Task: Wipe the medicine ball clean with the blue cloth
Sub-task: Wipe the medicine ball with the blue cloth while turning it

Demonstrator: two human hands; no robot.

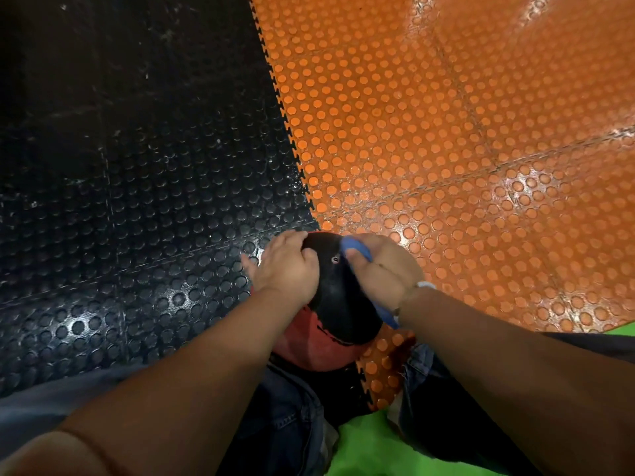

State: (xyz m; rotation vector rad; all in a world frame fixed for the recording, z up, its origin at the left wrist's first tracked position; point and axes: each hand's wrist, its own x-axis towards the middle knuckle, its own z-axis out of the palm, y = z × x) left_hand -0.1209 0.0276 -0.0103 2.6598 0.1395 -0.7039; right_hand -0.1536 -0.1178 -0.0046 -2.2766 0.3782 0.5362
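The left forearm [171,389] and right forearm [498,365] are reaching forward to the medicine ball [340,304], which is sitting on the floor between denim-clad legs [285,424]. The left hand [285,266] is gripping the ball's left side, fingers curled over it. The right hand [381,266] is clutching the blue cloth [357,245] and pressing it on the ball's right side. Black mat [137,166] is lying left of the ball, orange mat [446,132] right.

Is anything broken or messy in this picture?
Nothing looks broken. The left hand holds the medicine ball while the right hand presses the blue cloth on it. The only mess is some white specks on the black mat, beside its seam with the orange mat.
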